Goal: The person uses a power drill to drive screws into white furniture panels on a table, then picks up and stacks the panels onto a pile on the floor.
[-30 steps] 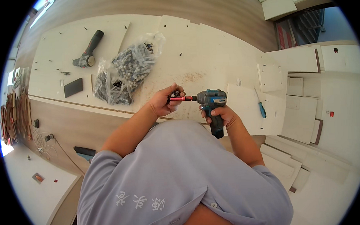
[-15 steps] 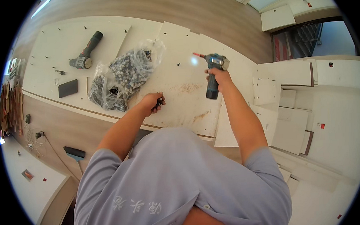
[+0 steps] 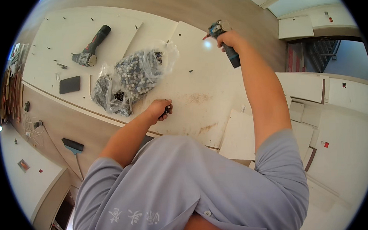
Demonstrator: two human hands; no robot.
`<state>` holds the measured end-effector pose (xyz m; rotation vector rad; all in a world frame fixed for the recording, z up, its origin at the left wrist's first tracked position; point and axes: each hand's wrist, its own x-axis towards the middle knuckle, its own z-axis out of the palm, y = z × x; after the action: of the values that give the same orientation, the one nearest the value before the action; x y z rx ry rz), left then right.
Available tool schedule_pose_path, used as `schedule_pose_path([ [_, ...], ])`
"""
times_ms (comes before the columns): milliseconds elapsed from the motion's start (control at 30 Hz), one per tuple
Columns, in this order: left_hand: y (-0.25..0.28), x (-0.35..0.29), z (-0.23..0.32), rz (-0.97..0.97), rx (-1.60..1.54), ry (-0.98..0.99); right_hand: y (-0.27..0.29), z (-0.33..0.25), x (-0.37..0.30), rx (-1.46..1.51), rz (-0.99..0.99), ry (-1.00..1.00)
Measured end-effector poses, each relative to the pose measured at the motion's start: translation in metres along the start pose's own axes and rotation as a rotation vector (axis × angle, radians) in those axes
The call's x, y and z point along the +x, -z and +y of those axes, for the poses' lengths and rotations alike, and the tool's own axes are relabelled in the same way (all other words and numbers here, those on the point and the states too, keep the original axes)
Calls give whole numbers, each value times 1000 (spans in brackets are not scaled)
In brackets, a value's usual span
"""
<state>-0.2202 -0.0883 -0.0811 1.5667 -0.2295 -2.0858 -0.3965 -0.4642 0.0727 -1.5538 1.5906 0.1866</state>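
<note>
At the far right edge of the white board (image 3: pixel 214 93), my right hand (image 3: pixel 231 39) is wrapped round the handle of a cordless drill (image 3: pixel 219 28). Its red-tipped bit points left and down, and its lamp throws a bright spot. Nearer to me, my left hand (image 3: pixel 162 109) is closed above the board, with small dark fittings partly showing between the fingers. Clear plastic bags of small grey and black fittings (image 3: pixel 135 74) lie just beyond and left of it. A small dark peg (image 3: pixel 191 71) stands in the board between my hands.
A second cordless drill (image 3: pixel 91 49) lies at the far left, near a dark flat phone-like slab (image 3: pixel 69 85). Several small pegs stand up from the left panel. Sawdust (image 3: pixel 197 98) is scattered before me. White panels (image 3: pixel 239 133) are stacked at right. A broom (image 3: pixel 73 145) stands on the left.
My right hand has carried the drill farther away from me and slightly right, toward the board's far edge. My left hand stays closed in nearly the same place.
</note>
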Motion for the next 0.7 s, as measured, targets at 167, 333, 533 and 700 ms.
schedule_pose_path([
  [167, 0, -3, 3, -12, -16, 17, -1, -12, 8, -36, 8, -28],
  [333, 1, -6, 4, -26, -26, -18, -3, -2, 13, 58, -13, -5],
  [533, 2, -7, -3, -23, -45, -78, -1, -3, 4, 77, -21, 53],
  [700, 2, -6, -13, -42, -69, -157, 11, 19, -74, 115, 36, 202],
])
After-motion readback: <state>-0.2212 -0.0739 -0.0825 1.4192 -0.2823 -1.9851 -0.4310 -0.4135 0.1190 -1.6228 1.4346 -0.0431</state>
